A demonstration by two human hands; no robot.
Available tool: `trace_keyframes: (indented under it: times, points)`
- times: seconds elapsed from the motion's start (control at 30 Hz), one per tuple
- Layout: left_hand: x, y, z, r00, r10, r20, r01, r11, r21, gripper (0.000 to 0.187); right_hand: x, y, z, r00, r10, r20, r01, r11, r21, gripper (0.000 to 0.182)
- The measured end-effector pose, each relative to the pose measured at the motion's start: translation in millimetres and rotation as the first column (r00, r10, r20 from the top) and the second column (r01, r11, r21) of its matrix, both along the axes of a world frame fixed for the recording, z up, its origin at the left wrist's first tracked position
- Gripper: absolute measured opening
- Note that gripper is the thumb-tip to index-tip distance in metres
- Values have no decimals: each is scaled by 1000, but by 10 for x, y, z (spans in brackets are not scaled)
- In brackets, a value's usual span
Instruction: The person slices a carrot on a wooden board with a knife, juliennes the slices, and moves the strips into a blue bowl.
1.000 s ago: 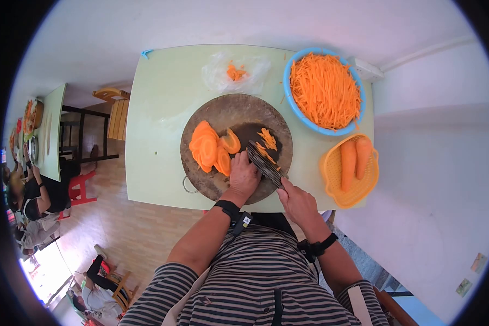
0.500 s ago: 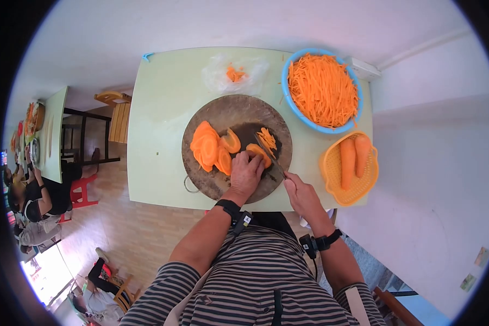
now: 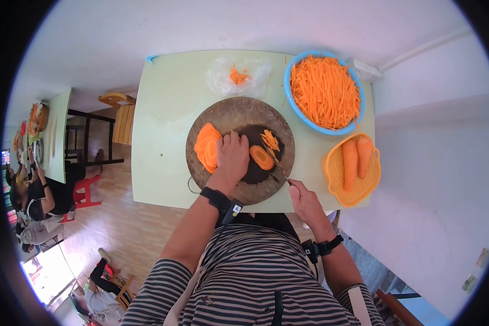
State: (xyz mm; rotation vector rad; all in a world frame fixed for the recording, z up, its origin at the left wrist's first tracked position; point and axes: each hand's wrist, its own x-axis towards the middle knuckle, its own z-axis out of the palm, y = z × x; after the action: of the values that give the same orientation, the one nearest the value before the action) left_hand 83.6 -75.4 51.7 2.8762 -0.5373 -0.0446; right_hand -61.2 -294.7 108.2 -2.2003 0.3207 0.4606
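Observation:
My left hand is over the right side of a pile of carrot slices, its fingers bent together on a slice that mostly hides beneath them. My right hand grips a knife by its handle. The blade points up and left, between one flat carrot slice and a small heap of carrot strips. All of this lies on a round wooden chopping board with a wire ring at its lower left.
A blue basin full of shredded carrot stands at the table's back right. Below it, a yellow basket holds two whole carrots. Carrot scraps lie on a clear plastic bag. People sit far left near a red stool.
My left hand has left the slice beside the knife and moved left onto the loose slices by the pile. The knife has shifted slightly right of the single slice.

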Motion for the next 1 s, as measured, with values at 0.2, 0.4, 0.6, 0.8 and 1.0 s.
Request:
trace_keyframes:
  times: [0.2, 0.4, 0.6, 0.8, 1.0]
  points:
    - [104, 13, 75, 986, -96, -134, 107, 991, 79, 34, 2, 14, 11, 1000, -4, 11, 4, 1000, 5, 40]
    - [124, 22, 126, 983, -15, -181, 2, 998, -69, 44, 1, 6, 32, 1000, -5, -10, 5, 1000, 5, 41]
    - [103, 153, 225, 997, 57, -57, -70, 966, -248, 44, 3, 13, 42, 1000, -15, 6, 15, 999, 44, 41]
    - [-72, 205, 415, 989, 68, 128, -5, 898, -439, 34, 18, -3, 39, 999, -17, -35, 18, 999, 43, 41]
    - [-379, -80, 148, 987, -30, 155, 95, 898, -430, 32, 11, -14, 19, 1000, -21, -17, 22, 998, 54, 41]
